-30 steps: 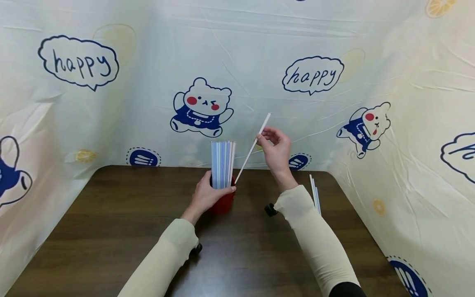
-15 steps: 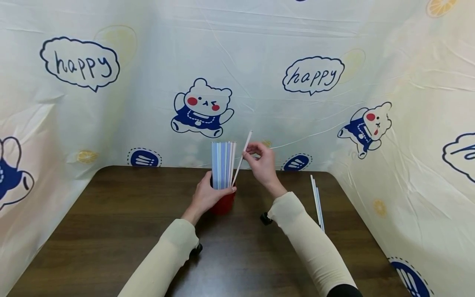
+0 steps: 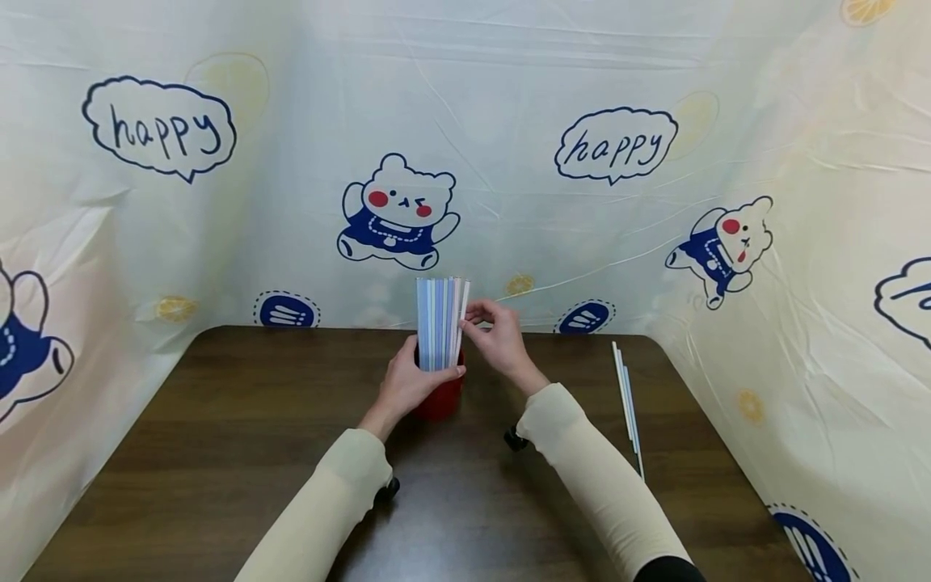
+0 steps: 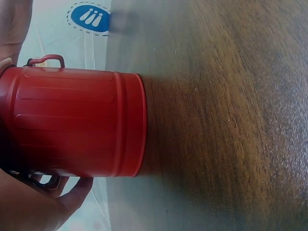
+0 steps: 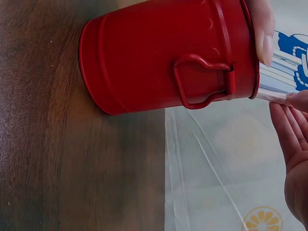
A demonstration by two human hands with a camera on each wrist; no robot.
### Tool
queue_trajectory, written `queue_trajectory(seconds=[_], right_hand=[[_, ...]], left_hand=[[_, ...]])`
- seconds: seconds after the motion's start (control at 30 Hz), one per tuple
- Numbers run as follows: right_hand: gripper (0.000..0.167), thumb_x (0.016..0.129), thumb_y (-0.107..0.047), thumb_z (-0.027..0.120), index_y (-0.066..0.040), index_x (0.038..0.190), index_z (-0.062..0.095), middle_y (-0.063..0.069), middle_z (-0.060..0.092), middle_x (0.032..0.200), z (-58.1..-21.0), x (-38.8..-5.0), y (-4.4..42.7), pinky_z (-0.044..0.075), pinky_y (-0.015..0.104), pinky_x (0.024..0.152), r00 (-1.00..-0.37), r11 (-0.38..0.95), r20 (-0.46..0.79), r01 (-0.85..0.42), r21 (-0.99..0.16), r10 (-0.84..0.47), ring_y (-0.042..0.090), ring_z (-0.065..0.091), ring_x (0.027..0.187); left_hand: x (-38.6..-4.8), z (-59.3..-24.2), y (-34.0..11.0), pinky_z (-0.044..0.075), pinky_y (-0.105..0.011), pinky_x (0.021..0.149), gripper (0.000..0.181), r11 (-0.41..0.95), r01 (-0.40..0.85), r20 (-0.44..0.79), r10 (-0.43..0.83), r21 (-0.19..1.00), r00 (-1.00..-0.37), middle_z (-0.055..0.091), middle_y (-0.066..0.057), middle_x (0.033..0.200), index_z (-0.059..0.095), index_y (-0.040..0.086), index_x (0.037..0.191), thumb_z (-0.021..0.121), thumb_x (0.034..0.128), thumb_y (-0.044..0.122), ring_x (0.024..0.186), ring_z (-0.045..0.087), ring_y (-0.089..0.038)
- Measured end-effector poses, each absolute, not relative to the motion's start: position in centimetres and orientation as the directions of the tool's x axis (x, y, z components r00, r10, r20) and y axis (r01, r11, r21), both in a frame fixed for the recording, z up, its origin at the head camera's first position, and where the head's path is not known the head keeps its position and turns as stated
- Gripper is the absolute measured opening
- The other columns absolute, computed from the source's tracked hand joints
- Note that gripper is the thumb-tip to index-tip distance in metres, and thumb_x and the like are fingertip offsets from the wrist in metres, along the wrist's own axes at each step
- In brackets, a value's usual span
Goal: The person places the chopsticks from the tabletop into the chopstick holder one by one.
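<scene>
A red metal bucket [image 3: 440,404] with small side handles stands upright on the table, packed with blue, white and pinkish straws [image 3: 436,323]. My left hand [image 3: 409,381] grips the bucket around its upper part, thumb across the front near the rim. On the right side, my right hand [image 3: 500,338] pinches a pale straw [image 5: 270,95] between thumb and fingers. That straw stands nearly upright beside the others, its lower end inside the bucket's rim. The bucket's handle [image 5: 202,82] shows in the right wrist view. The straws' lower ends are hidden inside.
A few loose straws [image 3: 627,400] lie on the right part of the dark wooden table [image 3: 218,453], beside my right forearm. A printed curtain [image 3: 509,97] with bears and "happy" bubbles hangs close behind the table and along its sides.
My right hand has moved left and down with the pale straw, bringing it from a tilt beside the bucket to nearly upright against the bundle. The left hand keeps its hold.
</scene>
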State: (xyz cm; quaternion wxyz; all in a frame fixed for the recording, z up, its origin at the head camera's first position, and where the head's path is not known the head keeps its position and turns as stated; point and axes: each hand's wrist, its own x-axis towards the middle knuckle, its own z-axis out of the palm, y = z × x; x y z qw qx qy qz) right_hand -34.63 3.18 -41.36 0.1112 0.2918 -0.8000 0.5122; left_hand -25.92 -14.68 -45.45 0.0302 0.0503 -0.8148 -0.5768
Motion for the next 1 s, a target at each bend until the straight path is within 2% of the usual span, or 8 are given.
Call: queue_trajectory(seconds=[0.33,0.5,0.67,0.83,1.0], right_hand=[[0.023,0.094,-0.01,0.074,-0.007,0.117,0.069,0.006,0.07,0.103,-41.2,-34.1,3.2,0.062,0.035,0.081,-0.826,0.332,0.426,-0.545,-0.77,-0.369,0.02,0.068,0.09],[0.029,0.098,-0.016,0.07,-0.008,0.125,0.065,0.005,0.069,0.108,-40.8,-34.1,4.2,0.06,0.039,0.089,-0.845,0.352,0.389,-0.514,-0.782,-0.367,0.019,0.068,0.097],[0.036,0.099,-0.015,0.068,-0.007,0.133,0.06,0.01,0.067,0.116,-40.5,-34.9,5.9,0.058,0.045,0.094,-0.859,0.398,0.376,-0.498,-0.77,-0.347,0.025,0.066,0.106],[0.053,0.098,-0.014,0.069,-0.001,0.145,0.047,0.019,0.057,0.132,-41.0,-36.2,8.3,0.052,0.05,0.102,-0.867,0.529,0.369,-0.498,-0.688,-0.336,0.035,0.059,0.119],[0.063,0.098,-0.02,0.069,0.0,0.15,0.04,0.02,0.045,0.145,-42.1,-37.6,11.6,0.045,0.052,0.107,-0.888,0.694,0.344,-0.455,-0.558,-0.305,0.036,0.049,0.131]], left_hand=[[-25.9,-45.5,-14.8,0.041,-0.063,0.11,0.095,0.327,-0.041,-0.002,-0.119,0.944,-0.993,0.051,-0.007,0.149,0.036,0.022,0.151,0.085,0.077,0.055,0.129,0.054,-0.033],[-26.0,-45.3,-14.8,0.042,-0.063,0.109,0.092,0.331,-0.038,0.003,-0.124,0.943,-0.992,0.051,-0.007,0.148,0.036,0.021,0.15,0.085,0.0789,0.052,0.129,0.055,-0.033],[-26.0,-45.3,-14.9,0.042,-0.063,0.109,0.091,0.339,-0.043,0.001,-0.13,0.94,-0.991,0.051,-0.007,0.148,0.035,0.022,0.15,0.085,0.0795,0.05,0.129,0.054,-0.033],[-26.1,-45.5,-14.9,0.042,-0.064,0.109,0.092,0.343,-0.053,-0.008,-0.131,0.938,-0.991,0.05,-0.007,0.149,0.035,0.023,0.151,0.085,0.0785,0.052,0.13,0.053,-0.033],[-26.1,-45.5,-14.6,0.042,-0.065,0.108,0.091,0.338,-0.051,-0.009,-0.123,0.94,-0.992,0.049,-0.006,0.149,0.036,0.023,0.15,0.085,0.0785,0.052,0.131,0.053,-0.033]])
